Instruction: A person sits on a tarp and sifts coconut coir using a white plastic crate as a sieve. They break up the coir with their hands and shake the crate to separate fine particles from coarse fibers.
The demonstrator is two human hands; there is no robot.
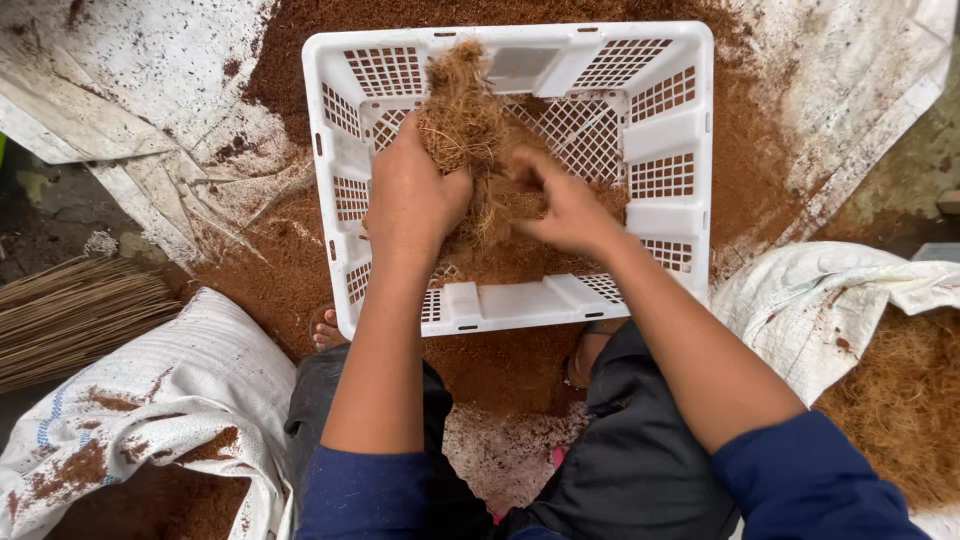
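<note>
A white perforated plastic crate (670,130) stands on a heap of brown coir dust in front of me. Inside it, my left hand (410,200) grips a clump of brown coconut fibre (462,110), which sticks up above the fingers. My right hand (565,210) is closed in the same tangle of fibre lower down, near the crate's middle. Loose brown dust lies on the crate floor around both hands.
Brown coir dust (760,150) covers white woven sheeting (150,90) around the crate. A white sack of dust (170,400) lies at the lower left, a sack of fibre (900,390) at the right. A bundle of thin sticks (70,315) lies at the left. My knees flank the crate.
</note>
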